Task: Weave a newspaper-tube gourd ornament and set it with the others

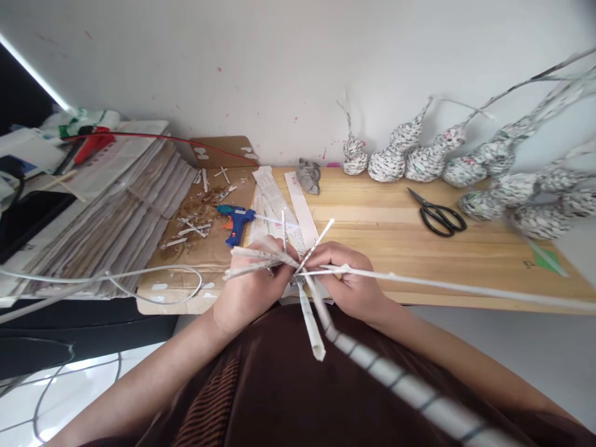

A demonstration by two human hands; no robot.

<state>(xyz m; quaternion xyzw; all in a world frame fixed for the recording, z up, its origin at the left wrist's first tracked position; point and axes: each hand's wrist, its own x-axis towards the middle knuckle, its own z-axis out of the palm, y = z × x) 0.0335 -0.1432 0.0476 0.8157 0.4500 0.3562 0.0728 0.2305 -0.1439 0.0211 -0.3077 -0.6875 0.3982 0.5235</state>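
Observation:
Several rolled paper tubes cross in a bundle between my two hands, above the table's front edge. My left hand is closed round the crossing point, with tube ends sticking out to the left and up. From the other side, my right hand pinches the tubes near the crossing. One long thin tube runs from there to the right edge of the view. Another, wider and striped with dark lines, comes toward me and is blurred. The fingers partly hide the crossing itself.
A blue glue gun lies on stained cardboard among paper scraps. Black-handled scissors rest on the wooden table. Woven paper gourd shapes line the wall. Stacked newspapers stand left, with a white cable across the front.

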